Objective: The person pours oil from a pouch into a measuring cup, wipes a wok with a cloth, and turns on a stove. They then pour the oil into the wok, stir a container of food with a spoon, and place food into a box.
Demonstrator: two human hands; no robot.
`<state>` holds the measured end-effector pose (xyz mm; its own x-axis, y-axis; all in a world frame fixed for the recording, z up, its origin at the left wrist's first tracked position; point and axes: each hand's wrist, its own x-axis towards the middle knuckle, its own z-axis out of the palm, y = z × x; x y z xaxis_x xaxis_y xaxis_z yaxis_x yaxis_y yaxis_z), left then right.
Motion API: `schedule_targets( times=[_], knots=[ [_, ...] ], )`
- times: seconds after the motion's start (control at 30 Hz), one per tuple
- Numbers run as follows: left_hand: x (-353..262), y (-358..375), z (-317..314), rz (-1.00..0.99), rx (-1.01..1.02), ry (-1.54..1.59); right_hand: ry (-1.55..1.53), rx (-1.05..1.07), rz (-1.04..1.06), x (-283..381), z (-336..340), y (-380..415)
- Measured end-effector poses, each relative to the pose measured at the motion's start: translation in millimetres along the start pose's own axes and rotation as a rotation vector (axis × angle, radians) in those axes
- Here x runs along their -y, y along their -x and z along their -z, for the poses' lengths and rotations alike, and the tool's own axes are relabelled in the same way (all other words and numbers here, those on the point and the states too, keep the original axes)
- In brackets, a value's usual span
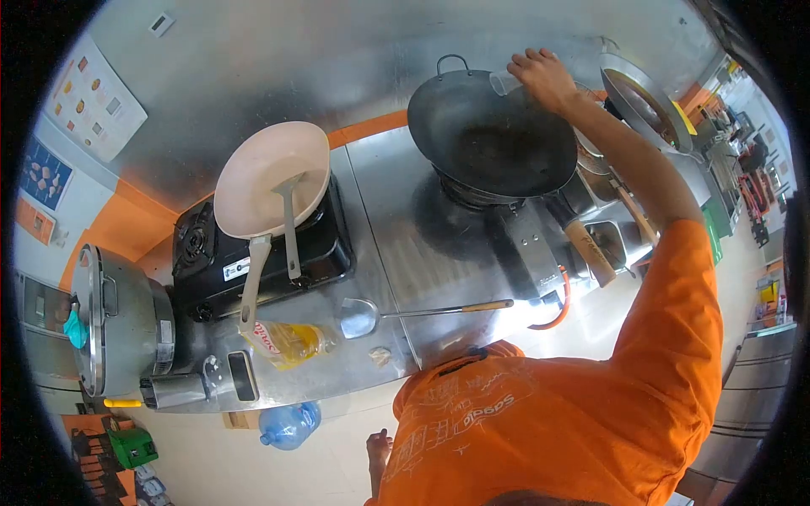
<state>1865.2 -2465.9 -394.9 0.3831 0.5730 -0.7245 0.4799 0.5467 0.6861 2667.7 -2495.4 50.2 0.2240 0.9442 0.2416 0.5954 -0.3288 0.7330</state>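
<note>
head view: lowest in frame, an orange shirt point(523, 422) with pale printed lettering, not legible, is seen; the left hand point(379, 449) hangs beside it, its grip not discernible. on the steel counter point(405, 244) a spatula point(396, 314) and a cooking oil bottle point(283, 341) with a red label, unreadable, are laid. farther off, a clear cup point(504, 83) is gripped by the right hand point(547, 78) over the rim of the black wok point(491, 135).

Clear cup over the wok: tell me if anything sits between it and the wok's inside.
Nothing visible does. The right hand holds the clear cup tipped at the far rim of the black wok, whose dark inside lies open below it.
</note>
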Motion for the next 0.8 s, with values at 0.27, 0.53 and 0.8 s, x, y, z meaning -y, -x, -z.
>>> schedule_targets(
  times=[0.27,0.53,0.8],
  knots=[
    [-9.4,-9.8,17.2,0.091,0.056,-0.054,0.007,-0.019,-0.028,4.6,7.6,15.2],
    [-0.2,-27.4,43.5,0.048,0.060,-0.147,-0.129,-0.040,-0.164,1.6,31.9,20.7],
    [-11.8,-32.1,56.5,0.081,0.089,-0.419,-0.082,-0.079,-0.113,13.8,39.9,23.8]
  ],
)
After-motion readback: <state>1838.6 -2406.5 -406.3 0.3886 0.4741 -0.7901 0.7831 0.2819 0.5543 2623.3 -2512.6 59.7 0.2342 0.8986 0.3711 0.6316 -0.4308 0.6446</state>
